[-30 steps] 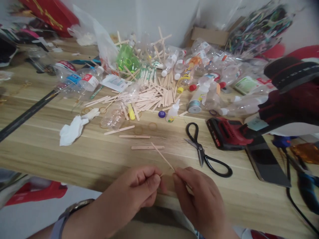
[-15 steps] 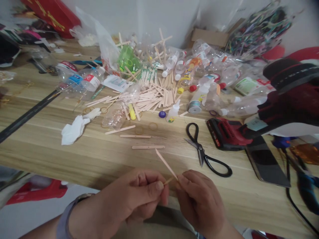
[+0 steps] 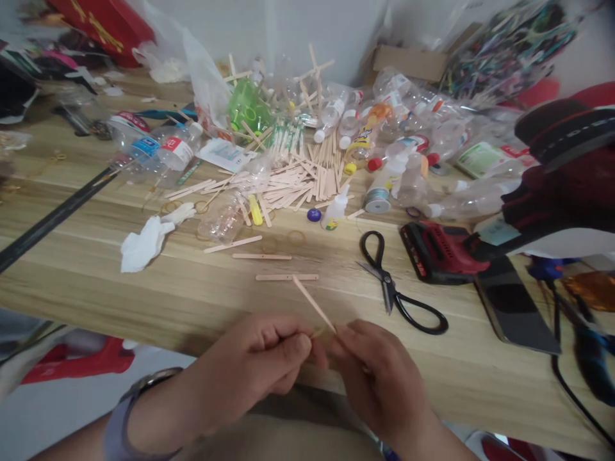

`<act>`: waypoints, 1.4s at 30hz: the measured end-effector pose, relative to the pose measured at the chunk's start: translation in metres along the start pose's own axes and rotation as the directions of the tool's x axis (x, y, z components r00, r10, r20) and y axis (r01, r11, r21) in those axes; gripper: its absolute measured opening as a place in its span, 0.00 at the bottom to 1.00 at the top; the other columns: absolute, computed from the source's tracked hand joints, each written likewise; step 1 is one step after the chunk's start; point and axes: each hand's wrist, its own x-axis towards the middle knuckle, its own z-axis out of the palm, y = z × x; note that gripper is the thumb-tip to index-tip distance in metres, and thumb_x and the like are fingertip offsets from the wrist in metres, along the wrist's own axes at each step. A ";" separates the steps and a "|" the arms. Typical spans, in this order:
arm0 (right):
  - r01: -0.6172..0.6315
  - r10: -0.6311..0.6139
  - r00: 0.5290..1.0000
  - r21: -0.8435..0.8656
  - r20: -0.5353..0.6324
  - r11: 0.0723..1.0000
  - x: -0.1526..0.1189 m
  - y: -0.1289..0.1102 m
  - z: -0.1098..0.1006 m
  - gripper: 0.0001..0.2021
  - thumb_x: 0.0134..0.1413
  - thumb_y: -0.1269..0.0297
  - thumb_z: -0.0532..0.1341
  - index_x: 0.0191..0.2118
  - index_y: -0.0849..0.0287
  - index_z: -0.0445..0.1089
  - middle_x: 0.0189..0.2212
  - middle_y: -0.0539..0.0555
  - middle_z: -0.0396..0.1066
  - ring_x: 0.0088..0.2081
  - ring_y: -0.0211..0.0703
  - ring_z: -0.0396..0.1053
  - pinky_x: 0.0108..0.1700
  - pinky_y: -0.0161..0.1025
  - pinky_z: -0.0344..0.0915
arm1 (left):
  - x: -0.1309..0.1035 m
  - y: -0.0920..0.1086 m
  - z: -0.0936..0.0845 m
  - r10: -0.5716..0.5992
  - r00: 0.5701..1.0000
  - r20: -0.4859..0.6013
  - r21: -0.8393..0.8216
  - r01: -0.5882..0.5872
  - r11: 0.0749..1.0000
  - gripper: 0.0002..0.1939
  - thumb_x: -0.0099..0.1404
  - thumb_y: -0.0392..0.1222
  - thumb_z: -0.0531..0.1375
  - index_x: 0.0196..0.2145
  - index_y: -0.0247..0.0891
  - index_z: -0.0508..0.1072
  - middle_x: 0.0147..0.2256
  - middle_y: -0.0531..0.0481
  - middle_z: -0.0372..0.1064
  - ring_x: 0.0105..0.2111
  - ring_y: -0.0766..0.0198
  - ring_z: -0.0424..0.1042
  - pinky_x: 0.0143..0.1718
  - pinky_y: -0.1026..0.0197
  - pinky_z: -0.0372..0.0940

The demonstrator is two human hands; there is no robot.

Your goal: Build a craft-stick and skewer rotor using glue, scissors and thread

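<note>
My right hand (image 3: 384,378) is closed on the near end of a wooden craft stick (image 3: 314,304), which slants up and to the left over the table. My left hand (image 3: 269,358) is just to its left, thumb and forefinger pinched on a thin yellowish-tan piece (image 3: 318,333) that points toward the held stick. Whether this is a rubber band or a sliver of wood I cannot tell. Beyond the hands, a craft stick with a small dark hole (image 3: 287,278) lies flat, with another craft stick (image 3: 262,257) behind it. Black-handled scissors (image 3: 385,278) lie partly open to the right.
Behind are a heap of craft sticks (image 3: 293,189), several plastic bottles (image 3: 177,150) and a small glue bottle (image 3: 335,211). A red and black power tool (image 3: 446,250) and a phone (image 3: 516,307) are at the right. Crumpled white tissue (image 3: 144,246) lies left.
Both hands have shifted slightly up and left in the view, with the held stick. The left pinch and the right grip stay closed. The scene has shifted a little as well.
</note>
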 end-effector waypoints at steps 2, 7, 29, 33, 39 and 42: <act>-0.184 0.191 0.981 0.210 -0.015 0.960 0.001 -0.001 0.002 0.07 0.64 0.70 0.55 0.45 0.53 0.65 0.23 0.46 0.68 0.21 0.34 0.66 0.25 0.31 0.64 | 0.002 0.000 -0.001 0.057 0.995 -0.083 0.088 -0.050 0.995 0.21 0.69 0.57 0.48 0.30 0.37 0.67 0.16 0.61 0.49 0.17 0.71 0.47 0.20 0.66 0.45; -0.557 0.536 0.806 0.632 0.252 0.540 0.009 -0.007 0.000 0.08 0.65 0.58 0.57 0.35 0.55 0.67 0.22 0.47 0.68 0.20 0.32 0.64 0.22 0.28 0.61 | 0.000 0.003 0.001 0.156 0.976 -0.154 0.276 -0.109 0.955 0.18 0.73 0.50 0.46 0.32 0.38 0.68 0.18 0.59 0.59 0.21 0.70 0.58 0.25 0.66 0.53; -0.333 0.340 0.939 0.399 0.054 0.854 -0.001 -0.016 0.009 0.06 0.63 0.71 0.56 0.36 0.54 0.66 0.26 0.46 0.67 0.27 0.33 0.64 0.29 0.28 0.63 | -0.008 -0.009 0.013 0.379 0.895 -0.234 0.571 -0.189 0.799 0.14 0.72 0.43 0.50 0.34 0.40 0.72 0.31 0.53 0.71 0.32 0.65 0.67 0.34 0.63 0.57; -0.225 0.189 0.974 0.507 0.123 0.832 0.002 0.000 0.004 0.05 0.65 0.68 0.56 0.35 0.54 0.66 0.28 0.48 0.68 0.28 0.34 0.66 0.31 0.30 0.63 | -0.004 0.002 0.003 0.071 0.997 -0.020 0.082 -0.069 0.994 0.17 0.69 0.51 0.52 0.28 0.38 0.68 0.19 0.59 0.54 0.19 0.70 0.51 0.21 0.65 0.47; -0.118 0.084 0.993 0.569 0.085 0.814 0.006 0.010 0.004 0.06 0.67 0.62 0.55 0.39 0.54 0.68 0.28 0.49 0.69 0.28 0.34 0.66 0.28 0.30 0.63 | 0.002 0.008 -0.003 -0.152 0.975 0.162 -0.203 0.183 0.962 0.17 0.65 0.53 0.58 0.27 0.37 0.67 0.17 0.61 0.48 0.18 0.72 0.43 0.19 0.65 0.38; -0.148 0.113 0.989 0.541 0.097 0.828 0.006 0.009 0.006 0.07 0.66 0.63 0.56 0.36 0.55 0.67 0.27 0.48 0.69 0.26 0.34 0.65 0.27 0.30 0.62 | 0.005 0.007 -0.004 -0.082 0.986 0.145 -0.135 0.101 0.986 0.19 0.66 0.56 0.55 0.28 0.37 0.66 0.17 0.61 0.47 0.17 0.71 0.43 0.19 0.65 0.40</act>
